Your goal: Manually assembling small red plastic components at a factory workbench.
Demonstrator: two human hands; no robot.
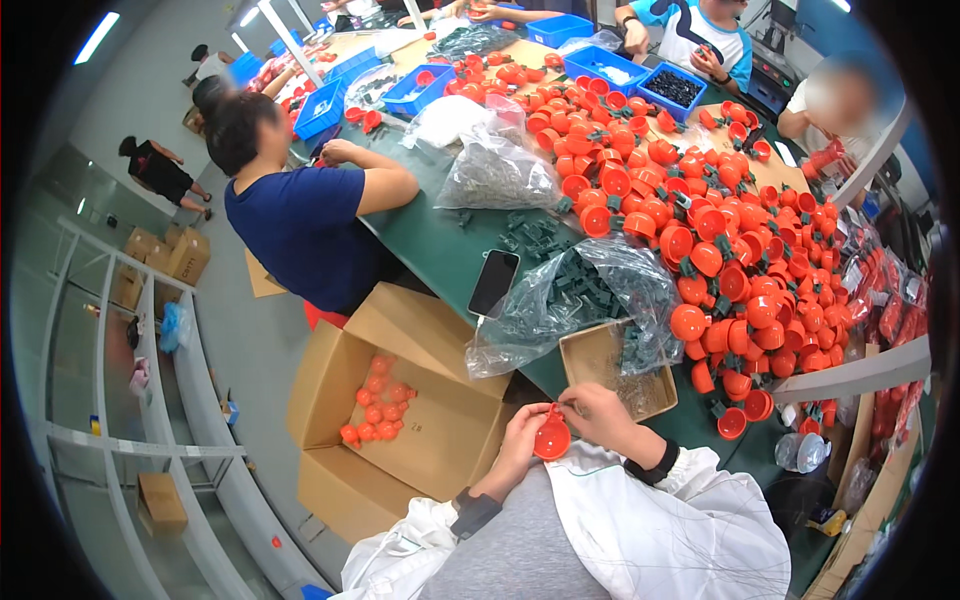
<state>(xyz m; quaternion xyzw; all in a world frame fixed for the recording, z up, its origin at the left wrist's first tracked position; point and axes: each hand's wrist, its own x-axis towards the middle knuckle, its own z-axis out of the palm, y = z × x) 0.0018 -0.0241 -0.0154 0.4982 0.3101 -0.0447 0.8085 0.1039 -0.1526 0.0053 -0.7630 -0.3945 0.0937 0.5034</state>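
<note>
In front of my body, my left hand [517, 446] is closed around the side of a red cup-shaped plastic part [551, 440], whose round hollow faces up. My right hand [603, 416] is at the part's narrow upper end, thumb and fingers pinched together; what they hold there is too small to make out. Just beyond my right hand stands a shallow cardboard tray [655, 392] with small bits in it. A clear bag of dark green plastic pieces [585, 290] lies open behind the tray. Many similar red cup parts [720, 260] are heaped on the right.
An open cardboard box [440, 455] with several bagged red parts [383, 400] stands left of my hands. A phone [494, 283] lies on the green table. A co-worker in blue [300, 225] sits across at left. Blue bins [605, 68] stand farther back; a plastic bottle [802, 452] is at right.
</note>
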